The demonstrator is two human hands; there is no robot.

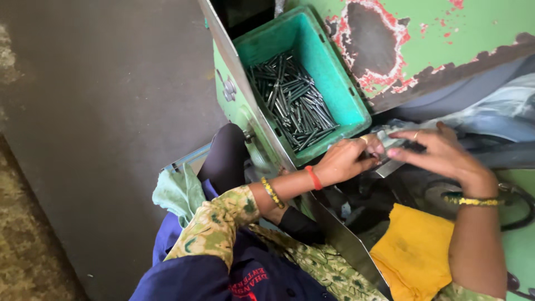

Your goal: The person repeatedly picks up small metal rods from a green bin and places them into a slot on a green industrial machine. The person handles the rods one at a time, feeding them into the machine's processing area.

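Looking down, I am seeing both hands meeting over a dark small part [413, 147] at the machine's edge. My left hand [348, 159] is curling shut beside it, contents hidden; my right hand [443, 153] is reaching leftward, fingers [402, 151] pinching the part. A teal bin [340, 83] of metal pins [292, 100] is lying just beyond the left hand, nearer it than the right; pins running mostly away from me.

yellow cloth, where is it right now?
In the head view the yellow cloth lies low on the right, just below the right hand and wrist, beside a slanted metal plate and well below the teal bin of metal pins.
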